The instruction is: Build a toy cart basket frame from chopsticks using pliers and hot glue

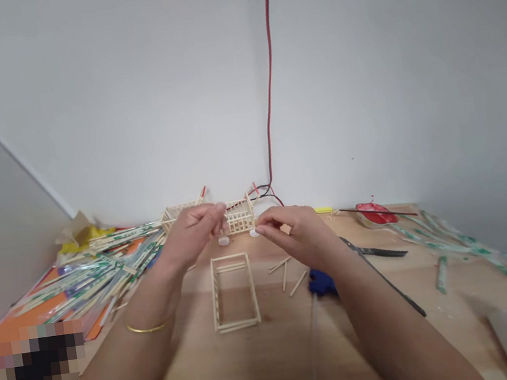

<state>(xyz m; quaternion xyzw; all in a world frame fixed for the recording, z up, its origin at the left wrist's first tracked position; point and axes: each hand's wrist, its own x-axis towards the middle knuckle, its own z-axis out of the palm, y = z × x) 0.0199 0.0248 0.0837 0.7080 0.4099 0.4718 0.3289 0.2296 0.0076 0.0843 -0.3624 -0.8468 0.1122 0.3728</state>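
Observation:
My left hand is closed in a pinch in front of a small cart-like model of thin wooden sticks. What its fingers hold, if anything, is too small to make out. My right hand also pinches, its fingertips beside a small white disc at the model's right end; whether they touch it I cannot tell. Another white disc sits below my left fingers. Nearer to me, between my forearms, lies an open rectangular frame of glued sticks. Several short loose sticks are right of it.
A blue glue gun lies partly under my right forearm, near a black-handled tool. Wrapped chopsticks pile up at left. At right are a red dish and torn wrappers. A red-black cable hangs down the wall.

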